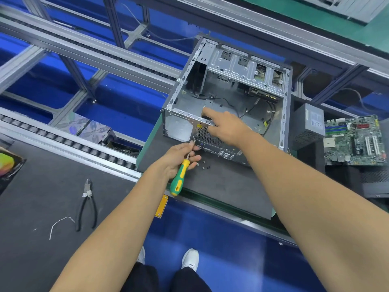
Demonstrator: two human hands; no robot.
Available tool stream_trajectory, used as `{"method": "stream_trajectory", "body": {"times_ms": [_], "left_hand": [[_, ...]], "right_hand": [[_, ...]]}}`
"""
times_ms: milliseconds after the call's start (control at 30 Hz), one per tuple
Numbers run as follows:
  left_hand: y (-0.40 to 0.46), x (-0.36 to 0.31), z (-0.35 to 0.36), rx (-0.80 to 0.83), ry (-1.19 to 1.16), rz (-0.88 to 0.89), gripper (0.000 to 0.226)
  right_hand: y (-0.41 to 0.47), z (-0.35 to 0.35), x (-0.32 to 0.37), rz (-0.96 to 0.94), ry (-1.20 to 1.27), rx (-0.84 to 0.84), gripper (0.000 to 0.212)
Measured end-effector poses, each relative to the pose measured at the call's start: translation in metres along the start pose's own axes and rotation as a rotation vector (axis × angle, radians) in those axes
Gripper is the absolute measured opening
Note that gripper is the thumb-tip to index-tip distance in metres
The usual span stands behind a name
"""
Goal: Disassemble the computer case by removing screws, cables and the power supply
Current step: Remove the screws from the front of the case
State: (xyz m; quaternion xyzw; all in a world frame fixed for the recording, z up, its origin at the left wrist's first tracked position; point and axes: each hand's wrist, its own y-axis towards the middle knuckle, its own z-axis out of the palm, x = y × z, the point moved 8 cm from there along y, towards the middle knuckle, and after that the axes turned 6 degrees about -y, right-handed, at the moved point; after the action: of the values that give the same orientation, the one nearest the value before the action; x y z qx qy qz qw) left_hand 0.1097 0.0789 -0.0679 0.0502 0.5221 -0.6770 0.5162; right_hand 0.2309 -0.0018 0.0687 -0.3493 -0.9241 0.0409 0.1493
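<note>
An open grey computer case lies on a dark mat with its back panel facing me. My left hand grips a green and yellow screwdriver, and its tip sits at the back panel's left edge. My right hand rests on the top rim of the back panel, with the index finger reaching inside the case. Thin black cables run across the case floor. Several loose screws lie on the mat just below the panel. A removed power supply stands to the right of the case.
A motherboard lies at the far right on black parts. Side cutters and a white cable tie lie on the mat at the left. Roller conveyor rails run behind, over a blue floor.
</note>
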Motion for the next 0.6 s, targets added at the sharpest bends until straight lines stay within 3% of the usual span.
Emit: {"method": "stream_trajectory", "body": {"times_ms": [233,600], "left_hand": [[-0.0007,-0.0048,0.0029,-0.083,0.088,0.066,0.036],[-0.0011,-0.0076,0.0036,-0.166,0.129,0.262,0.025]], "right_hand": [[0.0005,0.0018,0.0,0.008,0.011,0.012,0.032],[0.0004,0.001,0.0004,0.015,0.002,0.015,0.032]]}}
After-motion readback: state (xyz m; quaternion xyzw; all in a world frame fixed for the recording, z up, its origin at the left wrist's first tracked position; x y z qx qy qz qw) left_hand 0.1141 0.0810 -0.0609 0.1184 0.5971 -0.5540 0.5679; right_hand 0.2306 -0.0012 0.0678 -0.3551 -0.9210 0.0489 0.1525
